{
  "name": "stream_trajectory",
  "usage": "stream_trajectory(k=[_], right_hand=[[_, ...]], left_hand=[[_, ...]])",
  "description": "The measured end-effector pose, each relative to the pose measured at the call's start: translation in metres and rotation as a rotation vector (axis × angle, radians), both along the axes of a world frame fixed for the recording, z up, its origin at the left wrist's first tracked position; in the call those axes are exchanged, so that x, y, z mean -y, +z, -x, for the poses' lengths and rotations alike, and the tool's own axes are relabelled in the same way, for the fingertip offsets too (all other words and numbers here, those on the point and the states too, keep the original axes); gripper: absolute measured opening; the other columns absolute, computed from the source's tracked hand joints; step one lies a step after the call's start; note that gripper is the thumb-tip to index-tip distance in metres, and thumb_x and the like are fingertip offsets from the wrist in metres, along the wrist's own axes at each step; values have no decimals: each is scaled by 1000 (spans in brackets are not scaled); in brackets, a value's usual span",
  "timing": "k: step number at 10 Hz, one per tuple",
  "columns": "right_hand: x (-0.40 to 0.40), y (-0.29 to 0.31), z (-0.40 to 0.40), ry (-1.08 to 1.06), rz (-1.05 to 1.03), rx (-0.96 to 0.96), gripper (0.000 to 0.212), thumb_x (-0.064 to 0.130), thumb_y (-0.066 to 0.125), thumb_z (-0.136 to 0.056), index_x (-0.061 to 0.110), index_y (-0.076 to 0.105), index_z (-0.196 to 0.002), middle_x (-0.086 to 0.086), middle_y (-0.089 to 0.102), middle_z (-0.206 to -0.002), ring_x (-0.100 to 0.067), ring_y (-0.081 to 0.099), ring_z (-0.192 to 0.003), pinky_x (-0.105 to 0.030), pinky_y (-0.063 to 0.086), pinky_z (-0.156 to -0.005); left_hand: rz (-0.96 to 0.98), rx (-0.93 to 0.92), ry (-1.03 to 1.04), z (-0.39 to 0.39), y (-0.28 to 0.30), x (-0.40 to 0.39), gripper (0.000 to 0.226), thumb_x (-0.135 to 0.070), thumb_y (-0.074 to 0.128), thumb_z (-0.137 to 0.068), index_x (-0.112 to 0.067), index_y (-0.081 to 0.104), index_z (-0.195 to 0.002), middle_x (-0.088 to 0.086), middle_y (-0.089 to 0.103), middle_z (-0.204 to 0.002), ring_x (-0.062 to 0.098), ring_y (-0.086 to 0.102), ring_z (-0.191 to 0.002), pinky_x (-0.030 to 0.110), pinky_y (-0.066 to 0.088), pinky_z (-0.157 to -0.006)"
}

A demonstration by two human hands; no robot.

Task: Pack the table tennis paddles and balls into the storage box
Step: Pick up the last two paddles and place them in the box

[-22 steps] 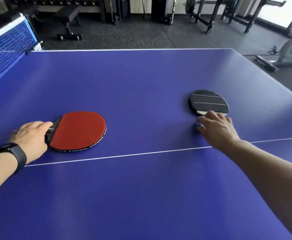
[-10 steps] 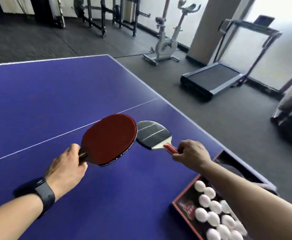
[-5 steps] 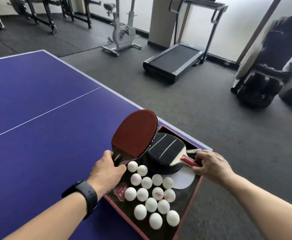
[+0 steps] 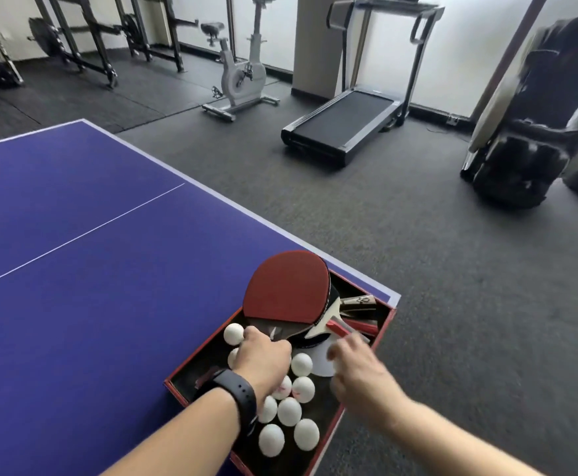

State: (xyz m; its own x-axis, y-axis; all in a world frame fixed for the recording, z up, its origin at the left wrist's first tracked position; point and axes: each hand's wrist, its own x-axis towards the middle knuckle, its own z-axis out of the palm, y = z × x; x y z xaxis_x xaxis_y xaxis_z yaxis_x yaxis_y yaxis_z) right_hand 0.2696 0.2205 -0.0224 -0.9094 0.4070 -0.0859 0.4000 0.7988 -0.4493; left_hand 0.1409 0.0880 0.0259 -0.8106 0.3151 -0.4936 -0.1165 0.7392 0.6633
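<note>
A red-rimmed dark storage box [image 4: 195, 355] sits at the corner of the blue table [image 4: 75, 269]. Several white balls [image 4: 289, 412] fill its near half. The red paddle [image 4: 287, 286] lies across the far half, its blade leaning on the far rim. My left hand [image 4: 263, 359] is closed over its handle, which is hidden. The black paddle [image 4: 332, 300] lies mostly under the red one, with only its edge and red-trimmed handle showing. My right hand [image 4: 356, 369], blurred with fingers apart, hovers just short of that handle and holds nothing. More paddle handles [image 4: 359, 302] lie at the box's far right.
The box stands right at the table's corner edge, with grey floor beyond. A treadmill [image 4: 346, 121], an exercise bike [image 4: 239, 80], weight racks [image 4: 85, 39] and a black chair [image 4: 538, 132] stand further off. A white centre line crosses the table.
Both paddles have come down into the box, the red one on top of the black. My right hand has let go of the black paddle's handle and drawn back.
</note>
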Motion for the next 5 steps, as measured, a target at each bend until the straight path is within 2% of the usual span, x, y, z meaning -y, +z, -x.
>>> stream_trajectory(k=[1,2,3,4,5], right_hand=[[24,-17,-12,52,-81,110,43,37,46,-82,21,49,-121,1,56,-113,-24,49,-108,-33,39,-85],[30,-14,-12,62,-195,214,47,47,49,-77,24,49,-118,6,61,-111,-24,48,-108,-38,30,-74],[29,-11,-11,87,-158,265,49,48,52,-74,24,49,-117,7,61,-112,-23,46,-111,-39,31,-75],[32,-15,-11,83,-148,197,37,54,54,-65,32,63,-93,14,65,-88,-16,58,-91,-30,32,-63],[28,-25,-11,205,-207,284,35,66,45,-57,43,65,-74,20,56,-68,-6,60,-62,-22,25,-48]], left_hand=[[8,38,-34,-13,3,-20,42,-12,54,-84,-1,44,-124,19,59,-119,23,56,-85,28,36,-62],[150,17,-217,-22,9,-29,33,-6,55,-86,-7,54,-119,11,61,-122,32,58,-110,35,30,-75],[101,105,-84,-19,-19,-44,34,-3,50,-87,-3,55,-121,15,59,-124,31,58,-102,37,32,-71],[-130,132,258,-24,-35,-55,48,-13,49,-85,-5,40,-131,23,53,-129,8,34,-62,21,29,-56],[-126,178,207,-29,-34,-57,53,-18,52,-85,2,39,-132,23,51,-132,16,36,-64,18,27,-54]])
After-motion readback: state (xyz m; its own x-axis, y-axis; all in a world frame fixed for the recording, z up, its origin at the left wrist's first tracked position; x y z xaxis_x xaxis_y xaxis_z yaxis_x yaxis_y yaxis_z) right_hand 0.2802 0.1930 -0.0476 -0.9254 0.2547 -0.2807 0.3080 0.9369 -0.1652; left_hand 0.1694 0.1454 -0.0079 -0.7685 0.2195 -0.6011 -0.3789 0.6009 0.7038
